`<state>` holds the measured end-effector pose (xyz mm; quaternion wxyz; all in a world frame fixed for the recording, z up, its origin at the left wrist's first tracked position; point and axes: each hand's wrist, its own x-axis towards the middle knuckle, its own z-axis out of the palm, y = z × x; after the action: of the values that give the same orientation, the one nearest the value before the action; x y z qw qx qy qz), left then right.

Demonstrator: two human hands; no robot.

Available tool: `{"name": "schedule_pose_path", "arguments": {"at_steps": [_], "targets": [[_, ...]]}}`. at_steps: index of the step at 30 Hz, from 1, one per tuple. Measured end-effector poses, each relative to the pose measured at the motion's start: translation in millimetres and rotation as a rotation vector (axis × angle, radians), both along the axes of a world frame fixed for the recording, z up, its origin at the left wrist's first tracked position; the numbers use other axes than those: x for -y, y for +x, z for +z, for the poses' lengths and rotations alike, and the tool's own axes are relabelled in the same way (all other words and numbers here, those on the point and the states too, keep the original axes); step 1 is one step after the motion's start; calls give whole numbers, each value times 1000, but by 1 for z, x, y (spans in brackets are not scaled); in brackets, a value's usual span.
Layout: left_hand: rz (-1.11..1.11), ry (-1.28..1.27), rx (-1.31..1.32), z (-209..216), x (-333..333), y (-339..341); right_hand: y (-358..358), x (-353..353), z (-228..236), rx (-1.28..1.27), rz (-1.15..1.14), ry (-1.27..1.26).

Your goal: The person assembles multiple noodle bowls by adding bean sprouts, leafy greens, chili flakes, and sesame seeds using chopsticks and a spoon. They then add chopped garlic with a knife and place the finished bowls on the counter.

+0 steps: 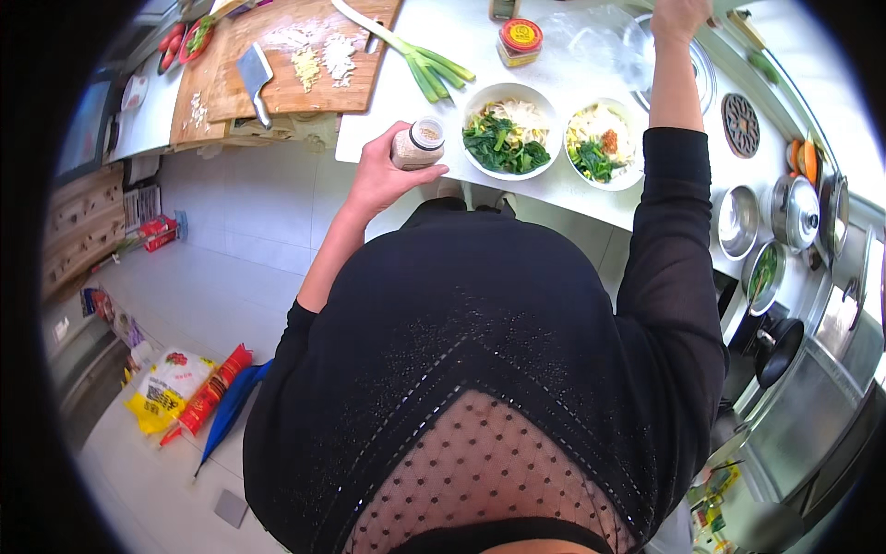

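Bowls (510, 129) of noodles and greens, two in all, sat on the white surface (572, 189). Left hand (383, 175) was clamped on one small jar (417, 144) beside them; right hand (680, 17) gripped one glass lid (666, 65).

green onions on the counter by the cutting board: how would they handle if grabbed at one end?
The green onions are long and thin, so they would probably droop. Several loose stalks lie side by side; likely to splay apart. Probably light, and round enough to roll if pushed sideways on the smooth white counter.

yellow bag (164, 392) floor | red-lidded jar (520, 42) counter | labelled shaker (417, 145) held
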<state>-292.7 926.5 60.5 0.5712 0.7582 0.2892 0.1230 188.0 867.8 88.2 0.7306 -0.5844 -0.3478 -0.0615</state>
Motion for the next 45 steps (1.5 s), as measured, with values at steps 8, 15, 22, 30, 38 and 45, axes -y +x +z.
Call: {"name": "schedule_pose_path", "arguments": {"at_steps": [8,15,22,30,38,45], "targets": [[-122,181,-75,-10,3,15,-99,108,18,-58,148,-783],[-262,120,-225,1,7,35,-209,205,-18,-622,450,-504],[-378,128,-251,6,21,59,-274,263,-28,-1050,346,-238],[-478,268,-223,15,31,82,-283,279,0,-809,527,-110],[-504,259,-175,29,55,99,-282,283,5,-761,318,-102],[-595,419,-145,34,66,122,-273,283,-6,-777,130,-21]]}}
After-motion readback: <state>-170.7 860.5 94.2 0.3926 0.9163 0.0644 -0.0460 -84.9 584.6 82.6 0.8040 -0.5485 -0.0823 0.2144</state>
